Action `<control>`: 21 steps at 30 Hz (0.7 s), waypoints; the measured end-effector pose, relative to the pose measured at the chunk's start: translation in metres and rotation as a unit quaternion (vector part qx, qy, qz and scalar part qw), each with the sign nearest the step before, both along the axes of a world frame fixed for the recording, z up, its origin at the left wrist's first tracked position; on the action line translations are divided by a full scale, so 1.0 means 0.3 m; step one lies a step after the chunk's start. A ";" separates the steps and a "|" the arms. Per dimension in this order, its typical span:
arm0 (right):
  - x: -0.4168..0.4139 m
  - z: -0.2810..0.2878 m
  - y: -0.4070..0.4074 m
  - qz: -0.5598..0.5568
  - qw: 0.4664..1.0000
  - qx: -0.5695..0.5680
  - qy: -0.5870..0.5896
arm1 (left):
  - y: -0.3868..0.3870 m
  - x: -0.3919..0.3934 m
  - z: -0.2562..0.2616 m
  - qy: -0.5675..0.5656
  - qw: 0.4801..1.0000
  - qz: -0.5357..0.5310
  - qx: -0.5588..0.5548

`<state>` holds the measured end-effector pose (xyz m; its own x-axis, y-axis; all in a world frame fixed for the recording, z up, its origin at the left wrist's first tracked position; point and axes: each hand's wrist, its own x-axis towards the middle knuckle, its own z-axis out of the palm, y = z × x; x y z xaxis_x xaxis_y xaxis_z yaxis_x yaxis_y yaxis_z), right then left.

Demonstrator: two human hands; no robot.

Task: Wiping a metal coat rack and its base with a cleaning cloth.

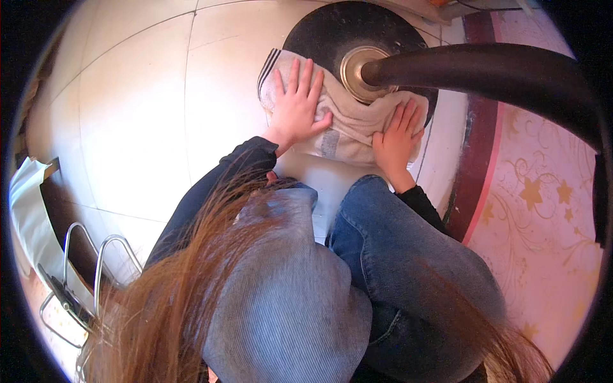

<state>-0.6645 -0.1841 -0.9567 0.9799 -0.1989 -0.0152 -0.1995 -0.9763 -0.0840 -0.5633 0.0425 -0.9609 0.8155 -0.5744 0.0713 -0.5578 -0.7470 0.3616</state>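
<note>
A light beige towel (pixel 352 112) with dark stripes at its left end lies bunched over the near part of a round black base (pixel 311 28). My left hand (pixel 299 105) rests flat on the towel's left part, fingers spread. On its right part lies my right hand (pixel 398 136), palm down with the fingers slightly apart. Between and beyond my hands, a round metal collar (pixel 352 72) sits on the base, with the towel against its near edge. What is under the towel cannot be seen.
A thick dark curved post (pixel 479 64) rises from the collar towards the right. White floor tiles (pixel 134 91) spread to the left. Pink wall covering with gold stars (pixel 546 230) and a dark red border (pixel 474 158) stands right. Bent metal tubing (pixel 98 253) is at lower left. My jeans-clad knees are close below.
</note>
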 end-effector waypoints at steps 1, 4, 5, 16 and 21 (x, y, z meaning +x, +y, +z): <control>-0.001 0.006 0.003 -0.003 1.000 0.006 0.002 | -0.001 0.001 0.000 0.000 1.000 0.000 0.001; 0.003 -0.010 -0.015 0.006 1.000 0.004 -0.016 | -0.011 0.010 0.000 0.000 1.000 -0.006 -0.001; 0.004 -0.018 -0.027 0.018 0.999 -0.005 -0.034 | -0.017 0.016 0.001 -0.009 1.000 -0.007 0.000; 0.113 -0.018 -0.091 0.035 0.999 -0.009 0.040 | -0.037 0.120 -0.008 -0.063 0.998 -0.004 -0.001; 0.074 -0.017 -0.071 0.013 1.000 -0.019 0.004 | -0.052 0.086 0.013 -0.057 0.998 0.023 0.020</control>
<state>-0.6423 -0.2054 -0.9618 0.9847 -0.1736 -0.0156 -0.1741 -0.9837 -0.0446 -0.5374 0.0269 -0.9569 0.8285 -0.5413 0.1433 -0.5590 -0.7851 0.2665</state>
